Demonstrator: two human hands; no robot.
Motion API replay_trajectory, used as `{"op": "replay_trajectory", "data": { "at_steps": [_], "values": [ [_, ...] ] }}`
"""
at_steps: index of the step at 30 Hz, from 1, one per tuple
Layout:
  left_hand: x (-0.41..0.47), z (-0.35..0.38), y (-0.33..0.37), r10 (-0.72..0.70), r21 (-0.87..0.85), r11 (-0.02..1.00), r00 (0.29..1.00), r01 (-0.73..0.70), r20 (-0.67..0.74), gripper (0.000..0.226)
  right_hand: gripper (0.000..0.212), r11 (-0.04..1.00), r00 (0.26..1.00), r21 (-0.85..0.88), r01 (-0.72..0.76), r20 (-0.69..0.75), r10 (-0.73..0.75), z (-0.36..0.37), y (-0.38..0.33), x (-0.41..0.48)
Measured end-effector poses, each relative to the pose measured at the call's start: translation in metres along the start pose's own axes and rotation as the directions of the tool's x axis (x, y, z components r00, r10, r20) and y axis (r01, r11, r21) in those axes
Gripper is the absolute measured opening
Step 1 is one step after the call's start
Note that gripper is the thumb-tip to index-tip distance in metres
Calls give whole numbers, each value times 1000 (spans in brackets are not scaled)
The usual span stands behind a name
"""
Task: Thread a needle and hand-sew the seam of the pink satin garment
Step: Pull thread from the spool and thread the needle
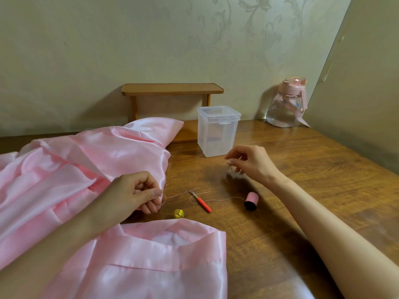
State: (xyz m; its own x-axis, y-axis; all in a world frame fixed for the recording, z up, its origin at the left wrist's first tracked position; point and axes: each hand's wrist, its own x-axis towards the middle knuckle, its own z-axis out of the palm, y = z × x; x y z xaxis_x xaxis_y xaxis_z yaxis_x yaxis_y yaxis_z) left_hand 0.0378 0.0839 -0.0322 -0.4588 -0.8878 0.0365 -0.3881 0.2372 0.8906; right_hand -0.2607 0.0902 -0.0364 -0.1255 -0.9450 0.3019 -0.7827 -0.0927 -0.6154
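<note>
Head view, thread (218,200) pinched in left fingers (153,193), spool (251,200) well apart.

The garment (75,169) is glossy, smooth pink satin, the table (323,165) polished grained wood, the box (218,134) frosted translucent plastic, the shelf (172,89) matt wood, the bottle (280,117) clear.

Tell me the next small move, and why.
Probably lift a needle out of the small clear container under the right hand and bring it to the thread end. The left hand pinches the thread from the spool; no needle is visible yet.
</note>
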Motion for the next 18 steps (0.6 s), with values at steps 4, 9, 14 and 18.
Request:
{"op": "replay_trajectory", "data": {
  "at_steps": [4,9,14,18],
  "values": [
    [-2,0,1,15,96,995,1000,-14,-10,11,20,964,971,250,-91,-192,142,-7,9,2],
    [-4,-1,3,3,172,985,999,3,-37,10,12,960,960,101,-262,-69,270,-2,24,3],
    [-5,-8,6,-9,258,966,998,23,-55,14,16,978,984,-166,-129,-145,106,-5,11,-1],
    [-3,-21,10,10,275,961,997,13,-82,15,8,987,982,35,159,101,-161,-8,-64,-36]
  ]
}}
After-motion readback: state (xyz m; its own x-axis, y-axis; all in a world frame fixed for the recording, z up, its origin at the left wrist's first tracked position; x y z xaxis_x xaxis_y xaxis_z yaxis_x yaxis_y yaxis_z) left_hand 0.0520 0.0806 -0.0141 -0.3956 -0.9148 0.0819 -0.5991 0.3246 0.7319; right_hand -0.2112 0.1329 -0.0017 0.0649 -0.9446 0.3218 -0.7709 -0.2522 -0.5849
